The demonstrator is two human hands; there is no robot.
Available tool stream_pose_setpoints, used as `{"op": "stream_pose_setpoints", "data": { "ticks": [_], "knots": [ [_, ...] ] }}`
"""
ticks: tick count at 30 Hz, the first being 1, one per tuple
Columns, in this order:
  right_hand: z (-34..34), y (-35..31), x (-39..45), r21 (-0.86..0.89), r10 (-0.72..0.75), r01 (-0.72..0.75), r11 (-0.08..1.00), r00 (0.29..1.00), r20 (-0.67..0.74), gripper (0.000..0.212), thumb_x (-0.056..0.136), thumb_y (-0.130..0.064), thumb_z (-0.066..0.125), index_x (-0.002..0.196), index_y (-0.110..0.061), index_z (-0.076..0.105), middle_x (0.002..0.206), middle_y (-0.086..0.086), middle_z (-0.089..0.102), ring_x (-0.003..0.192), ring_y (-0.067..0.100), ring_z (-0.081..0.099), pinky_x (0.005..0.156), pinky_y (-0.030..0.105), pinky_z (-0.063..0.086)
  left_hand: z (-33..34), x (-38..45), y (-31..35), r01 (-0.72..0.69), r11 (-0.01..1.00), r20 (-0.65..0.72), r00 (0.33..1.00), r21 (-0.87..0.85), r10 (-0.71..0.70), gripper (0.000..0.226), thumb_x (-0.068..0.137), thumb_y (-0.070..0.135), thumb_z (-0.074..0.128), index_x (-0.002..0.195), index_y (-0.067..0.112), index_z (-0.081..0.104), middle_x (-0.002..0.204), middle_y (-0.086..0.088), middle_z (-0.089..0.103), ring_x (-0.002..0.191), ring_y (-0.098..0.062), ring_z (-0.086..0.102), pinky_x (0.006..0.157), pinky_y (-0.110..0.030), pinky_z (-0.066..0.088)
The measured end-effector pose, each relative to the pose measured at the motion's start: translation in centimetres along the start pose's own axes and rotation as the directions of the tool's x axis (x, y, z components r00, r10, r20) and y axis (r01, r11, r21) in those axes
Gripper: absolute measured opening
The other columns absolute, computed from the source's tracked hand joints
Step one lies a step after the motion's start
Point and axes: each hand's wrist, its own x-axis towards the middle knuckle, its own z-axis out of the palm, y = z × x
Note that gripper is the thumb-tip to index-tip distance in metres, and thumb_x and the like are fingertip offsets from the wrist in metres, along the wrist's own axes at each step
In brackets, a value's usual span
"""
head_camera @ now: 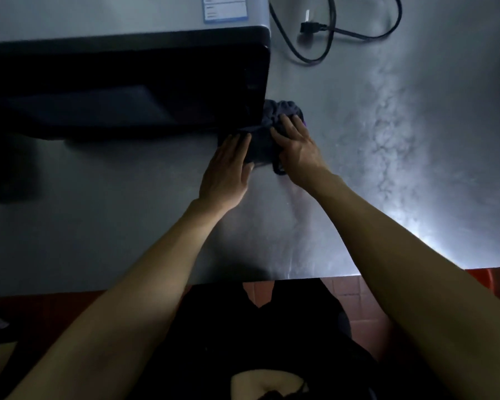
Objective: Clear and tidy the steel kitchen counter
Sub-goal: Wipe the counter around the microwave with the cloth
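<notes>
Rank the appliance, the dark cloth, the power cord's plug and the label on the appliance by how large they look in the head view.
1. Black-fronted appliance, by far the largest.
2. Dark cloth, partly covered by the left hand and right hand.
3. Label, cut off by the frame's top edge.
4. Plug, smallest.

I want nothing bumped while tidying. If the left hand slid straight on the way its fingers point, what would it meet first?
The left hand lies flat on the dark cloth, fingers pointing away and slightly right. Straight on, it would probably meet the black appliance's front corner first, though depth is hard to judge.
</notes>
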Motion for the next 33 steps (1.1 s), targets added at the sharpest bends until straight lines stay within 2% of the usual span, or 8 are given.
{"op": "stream_pose_setpoints", "data": {
  "ticks": [3, 9, 15, 19, 22, 24, 29, 33],
  "knots": [
    [-0.5, 1.3, 0.9, 0.008, -0.111, 0.111, 0.994, 0.993, -0.036, 0.056, 0.081, -0.014, 0.043, 0.134, -0.002, 0.057, 0.148, 0.027, 0.042, 0.139, 0.051, 0.033, 0.113, 0.058, 0.033, 0.5, 0.0, 1.1, 0.074, 0.997, -0.037, 0.996, -0.022, -0.075, 0.059, 0.104, 0.032, 0.045, 0.157, 0.017, 0.023, 0.163, -0.005, 0.025, 0.15, -0.021, 0.022, 0.121, -0.034, 0.022],
    [-2.1, 2.6, 2.5, 0.09, -0.307, 0.311, 0.946, 0.95, -0.059, 0.045, 0.066, -0.003, 0.05, 0.108, 0.001, 0.066, 0.129, 0.02, 0.061, 0.127, 0.046, 0.05, 0.106, 0.05, 0.044, 1.3, -0.5, 3.6, 0.147, 0.985, -0.132, 0.978, -0.093, -0.159, 0.054, 0.098, 0.024, 0.058, 0.149, 0.013, 0.042, 0.155, -0.009, 0.041, 0.143, -0.026, 0.038, 0.112, -0.036, 0.037],
    [-2.2, 2.9, -0.7, 0.124, -0.377, 0.377, 0.918, 0.926, -0.022, 0.043, 0.064, -0.005, 0.053, 0.105, 0.0, 0.067, 0.123, 0.019, 0.063, 0.121, 0.044, 0.054, 0.1, 0.045, 0.048, 2.1, -2.8, 4.7, 0.144, 0.98, -0.168, 0.972, -0.134, -0.165, 0.05, 0.087, 0.019, 0.066, 0.134, 0.005, 0.055, 0.137, -0.013, 0.056, 0.122, -0.031, 0.055, 0.099, -0.041, 0.049],
    [-1.3, 3.0, -3.9, 0.106, -0.33, 0.325, 0.94, 0.944, 0.028, 0.047, 0.07, -0.012, 0.057, 0.116, -0.002, 0.064, 0.138, 0.021, 0.055, 0.132, 0.043, 0.046, 0.109, 0.049, 0.041, 2.8, -5.0, 5.4, 0.143, 0.985, -0.117, 0.981, -0.093, -0.153, 0.058, 0.085, 0.016, 0.072, 0.138, 0.002, 0.052, 0.138, -0.018, 0.055, 0.127, -0.034, 0.052, 0.104, -0.043, 0.045],
    [-1.0, 3.1, -6.8, 0.071, -0.298, 0.293, 0.953, 0.952, 0.073, 0.06, 0.074, -0.021, 0.062, 0.131, -0.005, 0.058, 0.146, 0.021, 0.047, 0.133, 0.043, 0.042, 0.108, 0.053, 0.04, 3.3, -6.2, 5.4, 0.132, 0.988, -0.139, 0.98, -0.077, -0.142, 0.059, 0.082, 0.009, 0.073, 0.137, 0.001, 0.054, 0.133, -0.021, 0.059, 0.122, -0.038, 0.056, 0.102, -0.048, 0.048],
    [-0.7, 3.1, -8.5, 0.043, -0.271, 0.268, 0.962, 0.959, 0.083, 0.063, 0.074, -0.015, 0.069, 0.135, -0.007, 0.056, 0.145, 0.021, 0.047, 0.126, 0.046, 0.044, 0.104, 0.054, 0.042, 3.6, -6.8, 5.4, 0.108, 0.994, -0.145, 0.983, -0.036, -0.112, 0.058, 0.079, 0.009, 0.072, 0.135, 0.004, 0.056, 0.128, -0.019, 0.063, 0.116, -0.038, 0.059, 0.096, -0.05, 0.05],
    [0.3, 2.4, -11.7, 0.139, -0.185, 0.189, 0.972, 0.982, -0.036, 0.058, 0.066, 0.004, 0.069, 0.123, -0.006, 0.065, 0.127, 0.021, 0.06, 0.099, 0.047, 0.054, 0.083, 0.052, 0.052, 3.8, -8.6, 6.8, 0.097, 0.994, -0.103, 0.99, 0.043, -0.092, 0.048, 0.084, 0.014, 0.064, 0.131, 0.02, 0.055, 0.118, -0.006, 0.063, 0.104, -0.029, 0.058, 0.083, -0.045, 0.05],
    [-0.7, 1.9, -15.3, 0.177, -0.184, 0.208, 0.962, 0.972, -0.142, 0.056, 0.068, 0.006, 0.064, 0.123, -0.004, 0.064, 0.126, 0.02, 0.059, 0.099, 0.045, 0.054, 0.082, 0.048, 0.052, 3.9, -10.7, 7.8, 0.033, 0.999, -0.182, 0.983, -0.002, -0.033, 0.047, 0.084, 0.009, 0.064, 0.128, 0.022, 0.057, 0.116, -0.004, 0.063, 0.104, -0.026, 0.057, 0.084, -0.043, 0.05]
  ]
}}
